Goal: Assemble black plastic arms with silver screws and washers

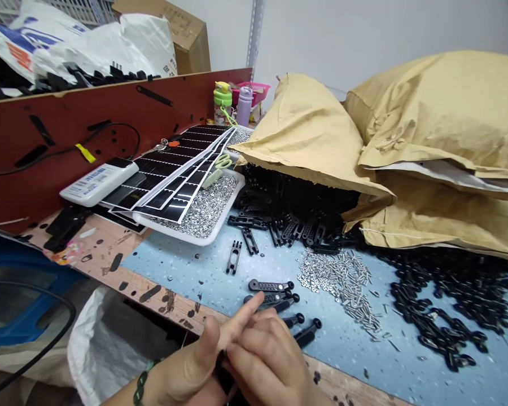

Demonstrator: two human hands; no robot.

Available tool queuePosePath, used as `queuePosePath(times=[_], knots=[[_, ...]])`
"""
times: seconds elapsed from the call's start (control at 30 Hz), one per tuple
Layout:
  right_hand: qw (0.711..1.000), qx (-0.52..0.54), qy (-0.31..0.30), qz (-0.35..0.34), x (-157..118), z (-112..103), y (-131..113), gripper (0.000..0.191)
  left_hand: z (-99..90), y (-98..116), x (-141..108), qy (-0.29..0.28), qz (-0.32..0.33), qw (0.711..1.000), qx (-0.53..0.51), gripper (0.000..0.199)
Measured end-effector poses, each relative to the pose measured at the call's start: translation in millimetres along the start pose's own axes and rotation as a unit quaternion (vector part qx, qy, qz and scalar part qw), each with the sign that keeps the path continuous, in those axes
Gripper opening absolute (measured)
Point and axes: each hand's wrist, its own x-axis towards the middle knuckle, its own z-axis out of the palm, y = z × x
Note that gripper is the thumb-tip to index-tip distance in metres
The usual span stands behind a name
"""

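Observation:
My hands meet at the near edge of the table. My left hand [192,363], a green bead bracelet at its wrist, has its index finger stretched and thumb raised. Its other fingers are mostly hidden around a small dark thing. Against it, my right hand [273,358] has its fingers curled in a pinch; the dark piece between the hands is too covered to name. Just beyond lie several black assembled arms [271,286]. A single black slotted piece [234,257] lies farther off. Loose silver screws [342,279] and small black links [442,321] are heaped to the right.
A white tray [203,241] of metal nuts stands left, partly under black label sheets [165,172]. Beside it are a white box-shaped device [99,181] and green-handled scissors [223,162]. An open paper sack [309,129] spills black parts. A red board [152,113] borders the left side.

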Motion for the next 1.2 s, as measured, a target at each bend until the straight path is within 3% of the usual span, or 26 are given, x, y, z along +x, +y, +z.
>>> queuePosePath(times=[0.1, 0.17, 0.2, 0.23, 0.3, 0.4, 0.47, 0.53, 0.67, 1.0, 1.2], knots=[[0.998, 0.051, 0.005, 0.025, -4, -2, 0, 0.016, -2.9, 6, -1, 0.027, 0.011, 0.996, 0.084, 0.11], [0.988, 0.091, 0.039, 0.116, -9, -13, 3, 0.014, -10.8, 11, -6, 0.1, 0.045, 0.975, 0.191, 0.093], [0.975, 0.102, 0.065, 0.187, -13, -20, 6, 0.011, -15.7, 13, -10, 0.146, 0.07, 0.95, 0.267, 0.08], [0.954, 0.109, 0.089, 0.264, -16, -27, 11, 0.012, -20.8, 14, -15, 0.189, 0.095, 0.911, 0.354, 0.068], [0.902, 0.122, 0.114, 0.397, -21, -38, 21, 0.025, -28.9, 11, -24, 0.225, 0.127, 0.802, 0.539, 0.052], [0.851, 0.168, 0.077, 0.492, -25, -40, 36, 0.028, -32.9, 1, -27, 0.173, 0.135, 0.632, 0.743, 0.054], [0.83, 0.187, 0.05, 0.523, -26, -32, 44, 0.028, -32.0, -6, -23, 0.131, 0.131, 0.556, 0.81, 0.058], [0.818, 0.192, 0.047, 0.54, -28, -23, 49, 0.03, -31.6, -9, -17, 0.104, 0.122, 0.514, 0.843, 0.06], [0.825, 0.174, 0.033, 0.537, -32, -13, 55, 0.027, -35.8, -11, -11, 0.077, 0.102, 0.495, 0.86, 0.061], [0.833, 0.147, -0.002, 0.533, -34, -12, 65, 0.019, -34.3, -8, -6, 0.082, 0.096, 0.518, 0.846, 0.057], [0.85, 0.05, -0.072, 0.52, -28, -10, 66, 0.01, -33.7, -16, 6, 0.089, 0.099, 0.508, 0.851, 0.054]])
